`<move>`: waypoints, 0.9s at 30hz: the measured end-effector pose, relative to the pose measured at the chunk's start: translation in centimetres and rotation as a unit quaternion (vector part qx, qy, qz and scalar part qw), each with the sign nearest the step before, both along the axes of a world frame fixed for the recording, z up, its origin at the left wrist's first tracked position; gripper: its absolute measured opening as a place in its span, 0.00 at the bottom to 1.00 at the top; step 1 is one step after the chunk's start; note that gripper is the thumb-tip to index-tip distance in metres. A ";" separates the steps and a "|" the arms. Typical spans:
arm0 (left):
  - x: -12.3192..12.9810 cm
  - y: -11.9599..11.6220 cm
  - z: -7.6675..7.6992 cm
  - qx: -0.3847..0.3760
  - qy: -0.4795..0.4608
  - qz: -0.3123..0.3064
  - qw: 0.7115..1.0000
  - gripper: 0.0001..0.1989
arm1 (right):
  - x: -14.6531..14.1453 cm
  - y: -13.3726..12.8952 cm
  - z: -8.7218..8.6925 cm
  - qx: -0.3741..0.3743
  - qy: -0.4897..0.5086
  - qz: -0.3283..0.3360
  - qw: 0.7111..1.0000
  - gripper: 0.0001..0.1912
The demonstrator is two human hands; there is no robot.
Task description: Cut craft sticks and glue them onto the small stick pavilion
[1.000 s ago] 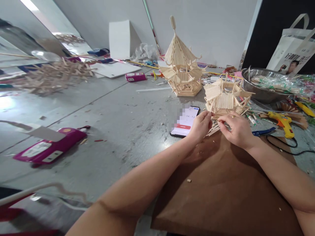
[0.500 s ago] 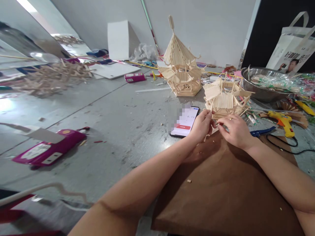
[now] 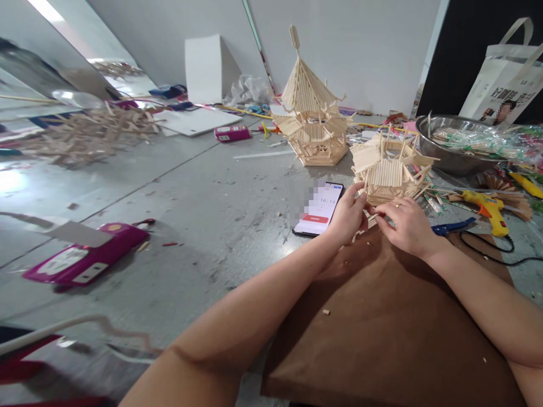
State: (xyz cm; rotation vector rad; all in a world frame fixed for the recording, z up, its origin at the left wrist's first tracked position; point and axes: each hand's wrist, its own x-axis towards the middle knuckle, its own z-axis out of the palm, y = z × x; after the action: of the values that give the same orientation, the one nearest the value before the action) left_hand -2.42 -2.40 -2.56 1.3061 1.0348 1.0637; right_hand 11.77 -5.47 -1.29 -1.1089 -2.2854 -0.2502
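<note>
On the grey, speckled counter [image 3: 203, 215], a flat brown sheet [image 3: 390, 322] spread below the tall, pointed-roofed pagoda model of pale wooden sticks [image 3: 314, 133] and, nearer, the low, open-topped pavilion model of similar sticks [image 3: 386, 172]. In front of the pavilion, the left hand [image 3: 350, 215] and right hand [image 3: 405, 226] nearly met, fingers curled, over loose pale thin sticks [image 3: 370, 223]; whether they gripped one was impossible to tell.

From my remote post, I am logging a scuffed grey work surface [image 3: 203, 198], with a brown sheet [image 3: 382, 333] covering its near right portion. A phone [image 3: 319, 213], a magenta power strip [image 3: 95, 255] and a heap of wooden strips [image 3: 97, 133] are lying on the grey; partly hidden sticks [image 3: 370, 223] and a small offcut [image 3: 326, 312] are lying on the sheet.
</note>
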 end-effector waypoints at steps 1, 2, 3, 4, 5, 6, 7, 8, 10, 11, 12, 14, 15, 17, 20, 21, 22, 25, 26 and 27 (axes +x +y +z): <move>0.0 0.0 0.0 0.000 0.001 0.000 1.000 0.14 | 0.0 0.0 0.0 0.001 0.000 0.001 1.000 0.10; 0.0 -0.1 0.1 -0.001 0.002 0.001 1.000 0.14 | 0.0 0.0 0.0 0.001 -0.001 0.002 1.000 0.10; 0.1 -0.1 0.1 -0.001 0.003 0.000 1.000 0.14 | 0.0 0.0 0.0 0.003 0.000 0.002 1.000 0.10; 0.1 -0.1 0.1 -0.001 0.003 0.000 1.000 0.14 | 0.0 0.0 0.0 0.004 0.000 0.002 1.000 0.10; 0.1 -0.1 0.1 -0.001 0.002 0.000 1.000 0.13 | 0.0 0.0 0.1 0.005 0.000 0.002 1.000 0.10; 0.1 -0.1 0.1 -0.001 0.001 0.000 1.000 0.13 | 0.0 0.0 0.1 0.005 0.000 0.001 1.000 0.10; 0.2 -0.1 0.0 0.000 0.001 0.000 1.000 0.13 | 0.0 0.0 0.1 0.005 0.000 0.001 1.000 0.10; 0.2 -0.1 0.0 0.001 0.001 0.000 1.000 0.13 | 0.0 0.0 0.1 0.005 -0.001 0.001 1.000 0.10; 0.2 0.0 0.0 0.000 0.004 0.000 1.000 0.13 | 0.0 0.0 0.1 0.002 -0.001 0.001 1.000 0.10; 0.2 0.0 0.0 0.000 0.006 0.000 1.000 0.12 | 0.0 0.0 0.1 0.000 -0.001 0.001 1.000 0.10; 0.2 0.0 0.0 -0.001 0.008 0.001 1.000 0.12 | 0.1 0.0 0.0 -0.001 -0.001 0.001 1.000 0.10; 0.2 0.0 0.0 -0.001 0.010 0.002 1.000 0.12 | 0.1 0.0 0.0 0.001 -0.001 0.000 1.000 0.09; 0.2 0.0 0.0 -0.001 0.010 0.003 1.000 0.12 | 0.1 0.1 0.0 0.003 -0.001 0.000 1.000 0.09; 0.2 0.0 0.1 0.000 0.008 0.002 1.000 0.12 | 0.2 0.1 0.0 0.009 0.000 -0.001 1.000 0.09; 0.2 0.0 0.1 -0.001 0.004 0.003 1.000 0.13 | 0.2 0.1 0.0 0.008 -0.002 -0.001 1.000 0.09; 0.2 0.0 0.1 -0.002 0.004 0.005 1.000 0.13 | 0.3 0.1 -0.1 0.007 -0.002 -0.002 1.000 0.09; 0.2 0.0 0.2 -0.003 0.004 0.006 1.000 0.13 | 0.3 0.1 -0.1 0.005 -0.003 -0.003 1.000 0.10; 0.2 -0.1 0.2 -0.003 0.006 0.010 1.000 0.13 | 0.4 0.2 -0.1 0.001 -0.005 -0.006 1.000 0.09; 0.2 -0.1 0.2 -0.002 0.005 0.010 1.000 0.13 | 0.4 0.2 -0.1 0.001 -0.006 -0.006 1.000 0.09; 0.2 -0.1 0.3 -0.001 0.003 0.010 1.000 0.13 | 0.4 0.2 -0.1 0.001 -0.007 -0.007 1.000 0.09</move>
State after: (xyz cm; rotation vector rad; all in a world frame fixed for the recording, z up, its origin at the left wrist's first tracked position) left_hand -2.23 -2.48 -2.31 1.3000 1.0561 1.0733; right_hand 12.20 -5.29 -1.44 -1.1255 -2.2900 -0.2666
